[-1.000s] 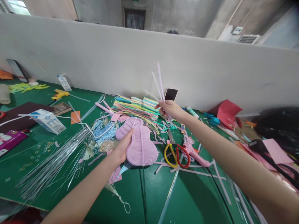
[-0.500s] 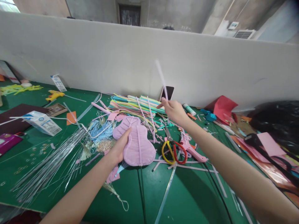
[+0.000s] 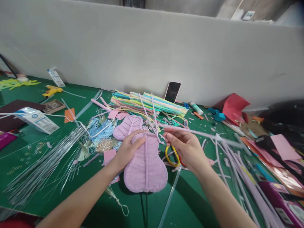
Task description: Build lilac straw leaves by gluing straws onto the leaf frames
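My left hand (image 3: 129,148) grips a lilac fan-shaped piece (image 3: 135,171) near its top edge, thumb on the front. Its rounded form has a pipe cleaner down the middle, and thin dark rods run below it. In my right hand (image 3: 184,145), thumb and fingers pinch a lilac pipe cleaner (image 3: 201,133) that stretches off to the right. Under that hand lie scissors with a yellow and a red handle (image 3: 172,156), partly covered. Another lilac panel (image 3: 128,126) rests just behind my left hand.
Behind my hands lies a bundle of coloured pipe cleaners (image 3: 147,103), with a phone (image 3: 172,91) propped against the partition. Silver wires (image 3: 52,161) and a drink carton (image 3: 38,120) are on the left. More lilac pipe cleaners (image 3: 247,180) spread across the right.
My right hand has come down and closer to the lilac piece, its pipe cleaner swinging from upright to nearly level. The lilac piece has moved nearer to me, and the view has tilted down.
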Demonstrator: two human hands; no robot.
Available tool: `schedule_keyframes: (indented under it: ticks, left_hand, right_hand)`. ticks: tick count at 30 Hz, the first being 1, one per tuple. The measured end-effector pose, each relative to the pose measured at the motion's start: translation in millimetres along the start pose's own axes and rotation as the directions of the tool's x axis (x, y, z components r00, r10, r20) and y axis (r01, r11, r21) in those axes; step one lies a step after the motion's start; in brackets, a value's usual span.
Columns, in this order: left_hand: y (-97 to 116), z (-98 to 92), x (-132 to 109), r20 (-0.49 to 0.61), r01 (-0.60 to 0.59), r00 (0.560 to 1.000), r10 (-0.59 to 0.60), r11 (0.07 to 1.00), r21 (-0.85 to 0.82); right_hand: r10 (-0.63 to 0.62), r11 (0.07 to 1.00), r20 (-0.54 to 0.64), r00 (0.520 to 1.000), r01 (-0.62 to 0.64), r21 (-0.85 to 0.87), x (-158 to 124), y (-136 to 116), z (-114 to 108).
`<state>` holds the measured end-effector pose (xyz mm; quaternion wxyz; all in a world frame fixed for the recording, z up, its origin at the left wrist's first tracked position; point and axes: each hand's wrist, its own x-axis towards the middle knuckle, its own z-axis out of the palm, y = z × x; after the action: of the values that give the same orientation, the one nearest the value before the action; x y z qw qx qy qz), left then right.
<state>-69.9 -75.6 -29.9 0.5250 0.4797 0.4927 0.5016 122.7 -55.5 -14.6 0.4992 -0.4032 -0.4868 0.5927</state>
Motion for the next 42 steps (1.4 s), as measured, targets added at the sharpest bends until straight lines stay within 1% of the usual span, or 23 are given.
schedule_keyframes:
  ticks: [2, 4, 6, 7, 9, 11, 12, 13, 14, 15, 17, 20, 22, 25, 26, 27, 29, 32, 33, 34, 38, 40, 42]
  left_hand:
    - [-1, 0.1, 0, 0.034, -0.035, 0.999, 0.032, 0.994, 0.101]
    - [-2, 0.4, -1, 0.037, -0.018, 0.999, 0.013, 0.991, 0.135]
    - [-3, 1.2, 0, 0.021, -0.007, 1.0, 0.004, 0.988, 0.152]
    - [-3, 1.8, 0, 0.015, 0.007, 1.0, -0.009, 0.988, 0.152]
    - [-5, 2.9, 1, 0.001, 0.049, 0.999, -0.049, 0.989, 0.136]
    - [-6, 3.5, 2, -0.018, 0.082, 0.997, -0.08, 0.988, 0.131]
    - [-6, 3.5, 2, -0.026, 0.086, 0.996, -0.083, 0.986, 0.14]
    - [-7, 3.4, 3, -0.034, 0.083, 0.996, -0.079, 0.984, 0.157]
    - [-8, 3.0, 4, -0.039, 0.077, 0.997, -0.071, 0.981, 0.175]
    - [-8, 2.6, 4, -0.04, 0.073, 0.997, -0.067, 0.979, 0.188]
    - [-10, 1.4, 5, -0.036, 0.074, 0.997, -0.068, 0.98, 0.184]
    - [-12, -0.6, 6, -0.02, 0.082, 0.997, -0.08, 0.987, 0.137]
    - [-14, -1.5, 7, -0.016, 0.099, 0.995, -0.098, 0.99, 0.104]
    - [-17, -1.9, 8, -0.013, 0.126, 0.992, -0.126, 0.99, 0.06]
    - [-17, -1.8, 8, -0.013, 0.131, 0.991, -0.131, 0.99, 0.05]
    - [-18, -1.6, 8, -0.014, 0.134, 0.991, -0.133, 0.99, 0.041]
    - [-17, -1.1, 8, -0.021, 0.134, 0.991, -0.133, 0.99, 0.041]
    - [-16, -0.4, 8, -0.023, 0.126, 0.992, -0.125, 0.99, 0.058]
    - [-16, -0.4, 8, -0.018, 0.123, 0.992, -0.122, 0.991, 0.057]
    - [-16, -0.4, 8, -0.011, 0.125, 0.992, -0.124, 0.991, 0.049]
    - [-19, -0.9, 9, -0.008, 0.143, 0.99, -0.143, 0.99, -0.018]
    - [-20, -1.1, 9, -0.002, 0.147, 0.989, -0.147, 0.989, -0.025]
    - [-19, -1.0, 8, 0.008, 0.16, 0.987, -0.16, 0.987, -0.025]
  right_hand:
    - [-0.008, 1.0, 0.012, 1.0, 0.007, 0.017, -1, 4, 3]
    - [0.015, 0.999, 0.047, 0.999, -0.013, -0.046, -6, 1, 5]
    - [0.058, 0.976, 0.092, 0.994, -0.038, -0.214, -13, -10, 3]
    - [0.051, 0.949, 0.087, 0.995, -0.021, -0.316, -15, -17, 1]
    - [-0.093, 0.854, -0.036, 0.995, 0.061, -0.516, -14, -29, -6]
    - [-0.259, 0.673, -0.126, 0.958, 0.085, -0.735, -4, -32, -16]
    - [-0.296, 0.532, -0.117, 0.948, 0.061, -0.845, 3, -30, -19]
    - [-0.279, 0.341, -0.057, 0.959, 0.044, -0.939, 12, -25, -22]
    - [-0.205, 0.125, 0.039, 0.978, 0.066, -0.99, 21, -17, -24]
    - [-0.162, 0.06, 0.084, 0.983, 0.095, -0.994, 31, -8, -24]
    - [-0.117, -0.014, 0.134, 0.984, 0.134, -0.991, 47, 11, -20]
    - [-0.078, -0.072, 0.157, 0.984, 0.152, -0.986, 60, 25, -13]
    - [-0.075, -0.084, 0.143, 0.987, 0.137, -0.987, 58, 20, -12]
    - [-0.095, -0.047, 0.132, 0.987, 0.128, -0.991, 45, -6, -18]
    - [-0.11, -0.011, 0.148, 0.983, 0.148, -0.989, 40, -16, -21]
    - [-0.165, 0.051, 0.183, 0.969, 0.193, -0.98, 34, -25, -24]
    - [-0.236, 0.064, 0.248, 0.94, 0.27, -0.961, 25, -40, -28]
    - [-0.303, -0.071, 0.372, 0.877, 0.368, -0.927, 16, -49, -26]
    - [-0.303, -0.105, 0.401, 0.864, 0.388, -0.916, 14, -50, -24]
    - [-0.29, -0.109, 0.42, 0.86, 0.406, -0.907, 13, -49, -21]
    - [-0.21, 0.037, 0.412, 0.887, 0.429, -0.903, 10, -41, -6]
    - [-0.212, 0.028, 0.395, 0.894, 0.409, -0.912, 11, -38, -3]
    - [-0.199, -0.047, 0.388, 0.9, 0.387, -0.921, 10, -38, -5]
